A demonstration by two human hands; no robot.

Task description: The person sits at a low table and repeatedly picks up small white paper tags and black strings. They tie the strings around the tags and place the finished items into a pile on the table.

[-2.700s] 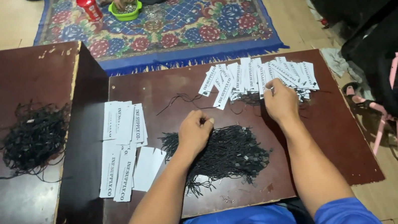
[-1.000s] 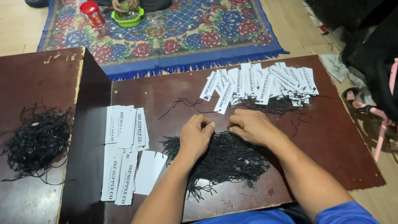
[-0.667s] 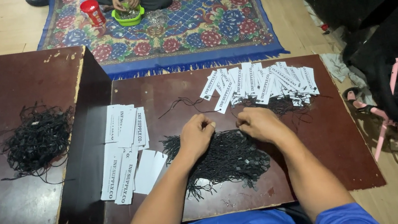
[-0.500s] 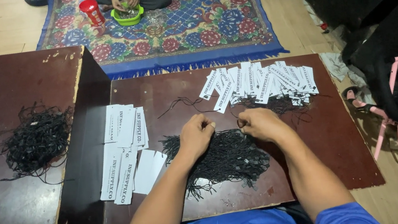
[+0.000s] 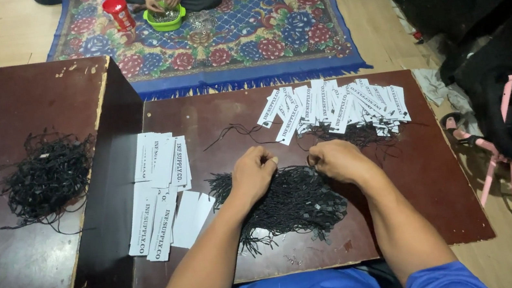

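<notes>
Mid-board, both hands (image 5: 253,173) (image 5: 336,159) atop cord heap (image 5: 295,201)

Head-worn view, steeply downward, close

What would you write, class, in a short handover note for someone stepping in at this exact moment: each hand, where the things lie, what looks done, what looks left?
Left hand and right hand: both pinched over the black string pile, fingers closed; what they grip is too small to tell.
Strung white tags lie fanned at the far edge of the dark board.
Plain white tags lie stacked left, apparently still unstrung.
A second string heap sits on the left board.
</notes>
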